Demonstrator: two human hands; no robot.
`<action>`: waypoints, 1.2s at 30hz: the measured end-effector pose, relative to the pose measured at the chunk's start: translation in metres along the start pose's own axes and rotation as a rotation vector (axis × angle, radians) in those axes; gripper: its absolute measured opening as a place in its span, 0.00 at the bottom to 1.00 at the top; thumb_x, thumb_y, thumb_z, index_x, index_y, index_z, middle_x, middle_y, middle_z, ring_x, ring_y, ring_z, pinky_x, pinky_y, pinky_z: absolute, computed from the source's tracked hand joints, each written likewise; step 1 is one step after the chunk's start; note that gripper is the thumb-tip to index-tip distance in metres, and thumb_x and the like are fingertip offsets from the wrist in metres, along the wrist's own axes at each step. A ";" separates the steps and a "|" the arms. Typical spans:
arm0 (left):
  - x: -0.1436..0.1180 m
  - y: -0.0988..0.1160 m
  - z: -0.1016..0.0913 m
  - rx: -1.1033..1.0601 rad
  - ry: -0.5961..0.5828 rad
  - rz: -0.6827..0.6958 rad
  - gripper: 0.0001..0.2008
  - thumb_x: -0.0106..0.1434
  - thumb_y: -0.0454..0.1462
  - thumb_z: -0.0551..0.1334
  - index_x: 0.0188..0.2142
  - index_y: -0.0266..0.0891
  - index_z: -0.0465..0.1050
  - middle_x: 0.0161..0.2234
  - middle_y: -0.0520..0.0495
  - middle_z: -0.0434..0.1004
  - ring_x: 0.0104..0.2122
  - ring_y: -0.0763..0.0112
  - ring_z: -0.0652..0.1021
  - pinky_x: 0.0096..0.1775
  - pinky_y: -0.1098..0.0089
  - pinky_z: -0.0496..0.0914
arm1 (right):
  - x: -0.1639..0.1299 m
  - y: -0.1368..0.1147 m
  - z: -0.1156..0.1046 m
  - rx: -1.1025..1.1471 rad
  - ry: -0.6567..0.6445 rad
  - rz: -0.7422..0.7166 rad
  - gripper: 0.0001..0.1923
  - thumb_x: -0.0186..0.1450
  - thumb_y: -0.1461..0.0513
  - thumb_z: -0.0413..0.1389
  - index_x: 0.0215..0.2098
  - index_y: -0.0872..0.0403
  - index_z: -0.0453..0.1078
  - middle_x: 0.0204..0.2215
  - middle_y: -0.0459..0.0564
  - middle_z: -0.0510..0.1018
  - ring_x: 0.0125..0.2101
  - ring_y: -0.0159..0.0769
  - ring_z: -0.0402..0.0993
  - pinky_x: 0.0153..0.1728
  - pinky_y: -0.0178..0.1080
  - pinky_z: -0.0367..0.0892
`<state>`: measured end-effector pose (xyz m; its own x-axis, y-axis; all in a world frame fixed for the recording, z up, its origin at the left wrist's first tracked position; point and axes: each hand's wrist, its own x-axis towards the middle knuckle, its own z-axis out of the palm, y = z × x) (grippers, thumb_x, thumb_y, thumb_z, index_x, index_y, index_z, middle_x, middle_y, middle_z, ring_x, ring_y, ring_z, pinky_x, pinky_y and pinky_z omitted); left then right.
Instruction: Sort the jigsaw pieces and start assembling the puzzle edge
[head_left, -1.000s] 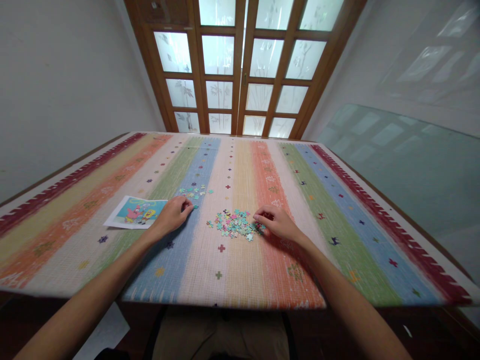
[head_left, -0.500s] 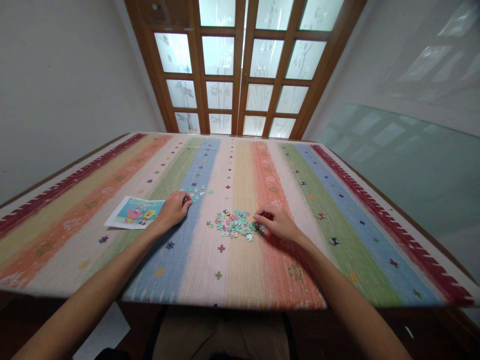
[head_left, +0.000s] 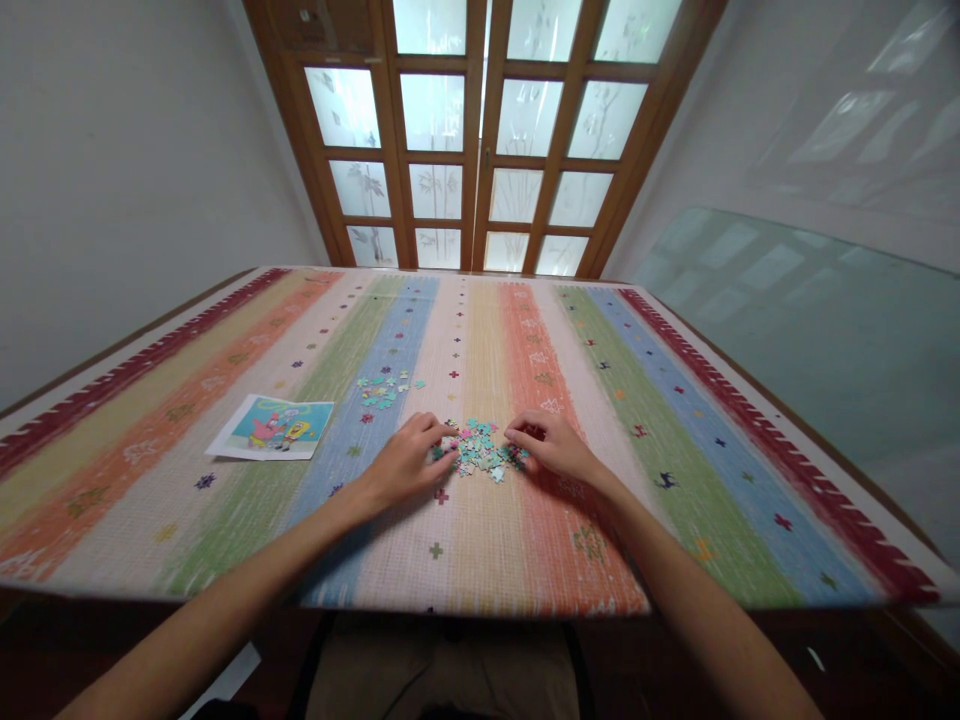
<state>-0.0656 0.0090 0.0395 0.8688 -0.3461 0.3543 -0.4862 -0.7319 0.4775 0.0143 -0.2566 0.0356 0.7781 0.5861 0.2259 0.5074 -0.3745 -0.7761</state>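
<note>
A loose pile of small jigsaw puzzle pieces (head_left: 480, 450), mostly turquoise with some pink and yellow, lies between my two hands. My left hand (head_left: 412, 460) reaches over the pile's left edge, thumb and forefinger apart, with puzzle pieces showing between them. At the right edge is my right hand (head_left: 551, 447), fingers curled and thumb and forefinger tips together; whatever they may hold is too small to make out. A smaller group of turquoise puzzle pieces (head_left: 382, 392) lies spread out beyond my left hand. Left of that is a printed cartoon picture (head_left: 277, 428) on white paper.
A striped, patterned cloth (head_left: 480, 560) covers the table, whose near edge runs just in front of my lap. Wooden doors with frosted panes (head_left: 480, 150) stand behind the far edge. A glass panel (head_left: 795, 330) leans by the right wall.
My left hand has moved right and slightly nearer, from the smaller group of puzzle pieces to the main pile, and its fingers have spread. The right hand stays nearly where it was.
</note>
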 end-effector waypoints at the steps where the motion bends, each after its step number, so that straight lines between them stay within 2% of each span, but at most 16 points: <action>1: 0.000 0.006 0.006 -0.004 -0.013 0.030 0.12 0.67 0.40 0.62 0.49 0.41 0.75 0.37 0.45 0.72 0.39 0.61 0.73 0.44 0.60 0.70 | 0.000 0.000 0.000 -0.004 0.002 -0.008 0.12 0.65 0.55 0.56 0.29 0.54 0.75 0.26 0.49 0.79 0.28 0.36 0.71 0.30 0.37 0.64; 8: 0.008 0.021 0.030 0.035 -0.066 0.115 0.12 0.67 0.37 0.62 0.50 0.43 0.75 0.39 0.45 0.71 0.39 0.62 0.72 0.43 0.61 0.70 | 0.000 -0.001 0.001 -0.001 0.011 -0.032 0.12 0.66 0.56 0.56 0.29 0.53 0.75 0.26 0.49 0.79 0.28 0.36 0.71 0.31 0.37 0.63; 17: 0.012 0.023 0.032 -0.078 -0.067 0.134 0.05 0.69 0.36 0.61 0.41 0.41 0.77 0.39 0.44 0.74 0.40 0.62 0.73 0.43 0.61 0.70 | -0.001 -0.002 0.000 0.000 0.007 -0.041 0.13 0.67 0.54 0.56 0.29 0.52 0.75 0.26 0.48 0.78 0.28 0.35 0.71 0.31 0.37 0.63; 19: 0.014 0.025 0.029 -0.159 -0.070 0.086 0.06 0.69 0.37 0.60 0.38 0.41 0.77 0.37 0.45 0.76 0.38 0.63 0.74 0.43 0.61 0.70 | -0.002 -0.006 0.000 0.022 -0.021 -0.042 0.13 0.67 0.54 0.57 0.30 0.53 0.76 0.28 0.49 0.79 0.29 0.35 0.71 0.32 0.37 0.63; 23: 0.019 0.028 0.023 -0.387 -0.046 -0.149 0.09 0.68 0.40 0.61 0.38 0.39 0.78 0.32 0.47 0.80 0.30 0.68 0.75 0.37 0.65 0.70 | -0.005 -0.014 -0.001 0.066 -0.099 -0.055 0.13 0.67 0.54 0.57 0.32 0.53 0.77 0.31 0.50 0.79 0.30 0.35 0.70 0.32 0.37 0.63; 25: 0.021 0.027 0.021 -0.496 -0.032 -0.235 0.11 0.67 0.42 0.62 0.38 0.38 0.78 0.32 0.45 0.81 0.30 0.68 0.75 0.36 0.66 0.70 | -0.006 -0.017 -0.001 0.085 -0.125 -0.062 0.12 0.67 0.54 0.58 0.33 0.53 0.77 0.31 0.49 0.79 0.30 0.34 0.70 0.32 0.37 0.64; 31: 0.021 0.024 0.022 -0.661 -0.041 -0.302 0.12 0.64 0.45 0.65 0.36 0.37 0.79 0.33 0.43 0.81 0.31 0.67 0.77 0.35 0.67 0.70 | -0.006 -0.018 0.003 0.117 -0.143 -0.064 0.13 0.69 0.54 0.56 0.34 0.53 0.76 0.31 0.49 0.78 0.32 0.35 0.71 0.34 0.37 0.63; 36: 0.018 0.028 0.023 -0.621 -0.040 -0.294 0.13 0.65 0.45 0.64 0.37 0.37 0.78 0.31 0.45 0.80 0.30 0.68 0.76 0.33 0.67 0.70 | -0.006 -0.018 0.006 0.157 -0.175 -0.025 0.14 0.69 0.52 0.55 0.32 0.52 0.74 0.30 0.49 0.77 0.31 0.35 0.70 0.34 0.38 0.64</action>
<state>-0.0610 -0.0310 0.0411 0.9699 -0.2145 0.1153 -0.1832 -0.3309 0.9257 -0.0021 -0.2492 0.0446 0.6833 0.7143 0.1513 0.4511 -0.2501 -0.8567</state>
